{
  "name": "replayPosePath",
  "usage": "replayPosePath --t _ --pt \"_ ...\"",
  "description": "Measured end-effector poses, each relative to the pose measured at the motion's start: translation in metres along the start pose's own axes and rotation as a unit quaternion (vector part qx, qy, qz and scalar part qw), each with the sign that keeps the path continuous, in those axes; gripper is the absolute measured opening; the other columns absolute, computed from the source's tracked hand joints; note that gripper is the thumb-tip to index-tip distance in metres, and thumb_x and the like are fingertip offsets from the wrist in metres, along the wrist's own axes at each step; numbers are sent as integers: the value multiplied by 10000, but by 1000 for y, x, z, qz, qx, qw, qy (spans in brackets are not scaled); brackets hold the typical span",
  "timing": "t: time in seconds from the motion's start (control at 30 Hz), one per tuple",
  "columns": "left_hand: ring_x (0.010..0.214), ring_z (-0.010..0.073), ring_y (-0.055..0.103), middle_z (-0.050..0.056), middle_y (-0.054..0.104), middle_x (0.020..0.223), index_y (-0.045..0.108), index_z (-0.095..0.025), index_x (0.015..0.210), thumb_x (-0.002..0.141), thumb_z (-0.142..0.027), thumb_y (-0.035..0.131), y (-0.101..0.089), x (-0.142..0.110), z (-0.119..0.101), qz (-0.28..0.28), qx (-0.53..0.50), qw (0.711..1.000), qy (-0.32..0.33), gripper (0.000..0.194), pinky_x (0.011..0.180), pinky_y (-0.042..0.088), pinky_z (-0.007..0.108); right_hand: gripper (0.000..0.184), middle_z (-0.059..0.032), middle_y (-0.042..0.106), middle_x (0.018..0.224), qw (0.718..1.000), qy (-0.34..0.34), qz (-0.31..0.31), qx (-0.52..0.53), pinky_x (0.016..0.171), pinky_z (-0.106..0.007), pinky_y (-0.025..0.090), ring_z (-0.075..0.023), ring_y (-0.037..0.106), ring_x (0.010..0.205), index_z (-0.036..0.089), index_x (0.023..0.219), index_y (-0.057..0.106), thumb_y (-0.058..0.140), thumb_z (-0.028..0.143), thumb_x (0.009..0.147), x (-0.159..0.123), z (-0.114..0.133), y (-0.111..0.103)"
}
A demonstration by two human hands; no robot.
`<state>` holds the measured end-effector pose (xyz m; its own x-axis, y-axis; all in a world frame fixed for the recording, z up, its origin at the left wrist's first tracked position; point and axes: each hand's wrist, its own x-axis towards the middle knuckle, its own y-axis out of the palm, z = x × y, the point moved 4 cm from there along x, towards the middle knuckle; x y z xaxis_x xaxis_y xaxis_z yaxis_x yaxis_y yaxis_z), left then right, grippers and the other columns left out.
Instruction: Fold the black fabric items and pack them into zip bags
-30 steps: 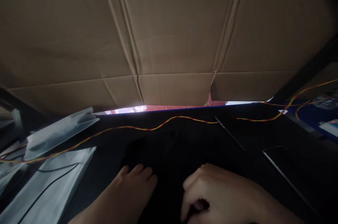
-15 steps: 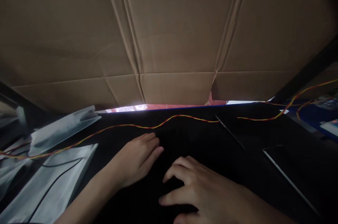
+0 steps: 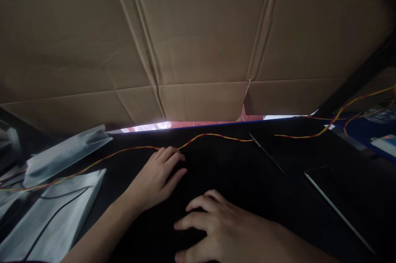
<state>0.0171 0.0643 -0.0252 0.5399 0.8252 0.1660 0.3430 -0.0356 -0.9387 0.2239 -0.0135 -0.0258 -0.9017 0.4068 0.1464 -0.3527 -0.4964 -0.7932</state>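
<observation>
We see both of our hands out over the middle of the dark surface, palms down. The left hand is loosely open, its fingers together and its thumb apart, and we see nothing in its grip. Its fingertips reach the twisted red-and-yellow wire and hide a short piece of it; whether they press on it we cannot tell. The right hand, nearer to us, is spread wide, fingers bent and well apart, with nothing seen in it.

As for what is done, the wire runs across the far part of the surface, curving past the left fingers and dropping out of sight at a thin dark slab before showing again beyond it. A second dark slab lies flat to the right, apart from our hands. To the left lie a cloudy plastic bag and a pale pouch, with a black cord across the pouch.

We judge that the handling is midway, since both hands are out and unloaded. The area beneath our palms is too black to show whether a dark thing lies there, smoothed or not, so what is left we cannot tell.
</observation>
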Motion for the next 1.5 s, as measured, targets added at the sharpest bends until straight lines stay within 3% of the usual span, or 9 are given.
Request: replayPosePath --t 0.13,0.37,0.53,0.73,0.9,1.03,1.17,1.33,1.5 --pt "1415 360 514 110 530 1592 515 -327 1559 1126 -419 473 9 -6 -3 26 25 998 49 444 1115 462 573 339 12 657 1563 996 51 -40 63 1232 -414 405 -232 529 1449 338 1357 775 681 472 1060 -2 -4 -22" --pt "1618 391 326 140 353 1767 337 -299 1701 1145 -455 446 15 -13 0 36 47 995 83 588 1240 383 651 554 -46 434 1739 997 54 28 56 1375 -547 136 -285 220 1681 286 1598 566 611 507 1092 0 -9 -18" --pt "1635 408 303 145 342 1775 312 -294 1717 1114 -541 503 16 -13 -5 49 36 994 92 679 1281 312 695 425 -41 526 1680 990 105 -96 9 1347 -558 278 -270 387 1621 295 1537 633 566 325 1118 -4 -28 -30" --pt "1625 407 323 146 343 1775 305 -294 1718 1102 -577 516 17 -13 -11 67 29 993 92 710 1283 305 683 394 -35 611 1616 978 150 -120 -81 1288 -539 402 -272 472 1568 292 1487 676 560 280 1111 -10 -50 -43" --pt "1496 375 488 122 522 1665 417 -296 1659 1136 -482 458 4 -6 -9 38 53 996 63 557 1171 415 595 328 -103 725 1358 906 257 -264 -209 1111 -552 540 -313 669 1269 229 1350 716 621 325 1052 -38 -65 -83" --pt "1361 362 595 132 659 1500 547 -244 1542 1128 -419 468 -9 -4 0 -20 100 994 29 457 1123 408 580 372 -123 755 1125 861 418 -188 -223 801 -493 603 -352 747 999 199 1116 733 780 505 909 -70 -81 -98" --pt "1239 353 668 116 732 1337 669 -243 1393 1111 -412 493 -10 -5 9 -26 119 992 14 372 1110 405 577 90 -52 765 976 872 429 -121 -204 678 -387 532 -271 751 830 243 906 687 713 324 934 -75 -78 -98" --pt "1195 342 690 110 727 1314 691 -252 1368 1102 -436 496 -5 -5 12 -21 114 993 2 377 1088 437 565 155 -52 760 1124 880 398 -164 -200 758 -394 583 -265 750 948 269 1106 690 653 316 964 -71 -69 -103" --pt "1131 369 699 123 728 1239 696 -228 1331 1093 -470 500 -11 -6 19 -26 113 993 -28 392 971 513 565 532 -142 671 1424 866 376 -201 -262 997 -531 616 -367 673 1256 208 1459 606 640 222 928 -64 -76 -94"
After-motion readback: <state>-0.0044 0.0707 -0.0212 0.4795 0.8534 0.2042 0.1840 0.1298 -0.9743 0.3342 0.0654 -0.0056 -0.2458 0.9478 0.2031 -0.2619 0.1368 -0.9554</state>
